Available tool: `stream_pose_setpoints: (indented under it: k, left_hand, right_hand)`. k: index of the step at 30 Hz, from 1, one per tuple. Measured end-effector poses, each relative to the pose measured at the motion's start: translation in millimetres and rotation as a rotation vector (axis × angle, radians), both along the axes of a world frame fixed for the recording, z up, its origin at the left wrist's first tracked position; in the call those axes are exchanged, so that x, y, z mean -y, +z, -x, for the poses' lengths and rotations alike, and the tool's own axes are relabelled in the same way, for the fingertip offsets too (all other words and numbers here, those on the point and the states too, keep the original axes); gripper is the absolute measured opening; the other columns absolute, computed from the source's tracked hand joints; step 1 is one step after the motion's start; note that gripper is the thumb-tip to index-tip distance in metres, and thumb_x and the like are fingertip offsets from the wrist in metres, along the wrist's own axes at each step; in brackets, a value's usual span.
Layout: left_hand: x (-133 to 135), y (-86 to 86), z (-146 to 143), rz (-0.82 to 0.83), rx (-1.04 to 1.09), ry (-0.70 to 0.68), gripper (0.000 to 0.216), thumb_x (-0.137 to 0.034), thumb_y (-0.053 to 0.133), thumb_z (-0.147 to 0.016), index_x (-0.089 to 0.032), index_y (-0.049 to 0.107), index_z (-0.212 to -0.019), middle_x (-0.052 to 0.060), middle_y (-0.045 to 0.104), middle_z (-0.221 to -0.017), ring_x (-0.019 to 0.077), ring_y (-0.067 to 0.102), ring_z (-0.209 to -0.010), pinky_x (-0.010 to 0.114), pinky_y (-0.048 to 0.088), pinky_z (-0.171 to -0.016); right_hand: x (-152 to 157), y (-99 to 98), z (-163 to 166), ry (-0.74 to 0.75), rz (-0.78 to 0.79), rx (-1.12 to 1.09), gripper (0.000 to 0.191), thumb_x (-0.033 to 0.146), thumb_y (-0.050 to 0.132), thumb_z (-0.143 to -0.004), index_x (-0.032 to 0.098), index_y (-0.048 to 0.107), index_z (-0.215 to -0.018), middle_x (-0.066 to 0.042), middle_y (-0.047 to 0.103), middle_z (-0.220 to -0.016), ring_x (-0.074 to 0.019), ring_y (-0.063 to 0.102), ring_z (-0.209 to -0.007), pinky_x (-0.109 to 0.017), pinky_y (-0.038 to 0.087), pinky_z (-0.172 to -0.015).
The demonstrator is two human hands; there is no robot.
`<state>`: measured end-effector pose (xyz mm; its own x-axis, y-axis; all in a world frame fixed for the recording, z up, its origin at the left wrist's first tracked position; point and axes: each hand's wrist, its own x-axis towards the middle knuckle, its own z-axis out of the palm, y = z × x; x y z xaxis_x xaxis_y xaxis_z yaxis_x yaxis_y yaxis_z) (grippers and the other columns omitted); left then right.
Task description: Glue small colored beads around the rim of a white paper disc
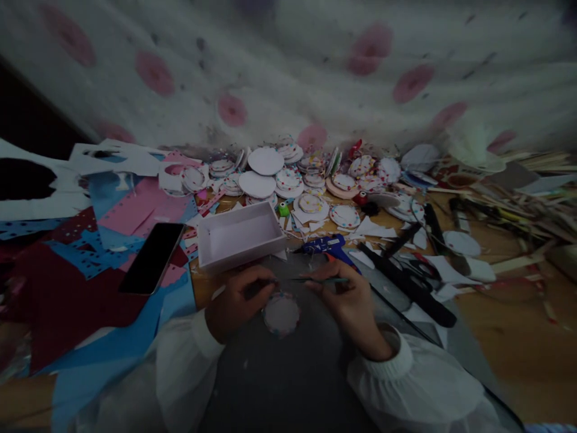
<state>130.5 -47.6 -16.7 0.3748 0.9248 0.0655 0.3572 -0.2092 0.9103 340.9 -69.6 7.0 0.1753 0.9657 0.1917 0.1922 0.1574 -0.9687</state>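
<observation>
1. Two bare hands meet low in the middle of the view, both in white cuffed sleeves, over a dark grey mat (279,373).
2. Right hand (351,307): thumb and fingers are pinched closed on a thin tool (311,279), which lies nearly level and points toward the other hand. Too dim to tell whether it is tweezers or a stick.
3. Left hand (237,304): fingers are curled in, with the tips drawn together at the tool's left end. Cannot tell whether anything small is caught between them.
4. A white paper disc (282,314) with coloured dots round its rim lies flat on the mat, between the two hands and just below the tool. The left fingertips are at its upper edge.
5. A blue glue gun (329,245) lies on its side just beyond the right hand.
6. An open white box (238,237) sits just beyond the left hand and shows nothing inside.
7. A black phone (152,257) lies screen up and dark on pink, blue and red paper sheets (112,252), well left of the hands.
8. Stacks of dotted discs (288,177) crowd the far edge of the table, with a small green punch (283,209) in front of them.
9. A long black bar (406,282) lies slantwise to the right, among white paper scraps (451,273).
</observation>
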Motion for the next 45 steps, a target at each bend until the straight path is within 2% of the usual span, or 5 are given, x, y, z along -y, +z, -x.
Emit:
stream_pose_setpoints:
  k: [13,18,24,35,45]
  left_hand:
    - [-2.1,5.4,-0.5,-0.044,-0.012,-0.019,0.015,-0.026,0.054,-0.088,-0.017,0.066,-0.087,0.005,0.067,-0.086,0.0160,0.062,-0.082,0.027,0.051,-0.075]
    - [-3.0,4.8,-0.6,-0.057,-0.011,-0.021,0.014,-0.024,0.054,-0.088,-0.017,0.066,-0.087,0.004,0.066,-0.086,0.0151,0.061,-0.082,0.026,0.050,-0.076]
    - [-4.2,4.3,-2.2,-0.080,0.030,-0.023,0.011,-0.020,0.056,-0.086,-0.016,0.065,-0.084,0.004,0.066,-0.083,0.0140,0.061,-0.079,0.024,0.049,-0.072]
    - [-4.1,3.8,-2.3,-0.003,-0.040,-0.005,0.015,-0.025,0.056,-0.088,-0.016,0.067,-0.084,0.003,0.067,-0.083,0.0143,0.061,-0.078,0.024,0.048,-0.072]
    - [-3.7,4.2,-2.2,-0.027,-0.038,-0.045,0.014,-0.023,0.055,-0.087,-0.016,0.066,-0.083,0.003,0.066,-0.083,0.0139,0.060,-0.078,0.023,0.048,-0.072]
  right_hand:
    - [-0.9,-1.4,-0.5,0.025,0.078,-0.055,0.017,0.026,0.078,-0.065,0.021,0.062,-0.067,0.000,0.067,-0.068,-0.0160,0.063,-0.065,-0.026,0.049,-0.059]
    - [-1.9,-3.5,-1.3,0.019,0.118,-0.089,0.019,0.026,0.078,-0.065,0.021,0.060,-0.066,0.002,0.061,-0.063,-0.0130,0.056,-0.059,-0.023,0.043,-0.052]
    - [-0.8,-1.6,-0.3,-0.007,0.163,-0.075,0.020,0.030,0.078,-0.065,0.020,0.061,-0.067,0.000,0.064,-0.066,-0.0135,0.056,-0.059,-0.024,0.044,-0.054]
    - [0.0,2.5,-1.4,0.003,0.142,-0.036,0.019,0.031,0.077,-0.066,0.020,0.060,-0.066,0.001,0.063,-0.065,-0.0126,0.055,-0.056,-0.023,0.040,-0.048]
    - [-0.4,1.1,0.2,-0.015,0.146,-0.010,0.019,0.029,0.077,-0.066,0.020,0.060,-0.066,0.000,0.067,-0.067,-0.0139,0.059,-0.058,-0.024,0.043,-0.050]
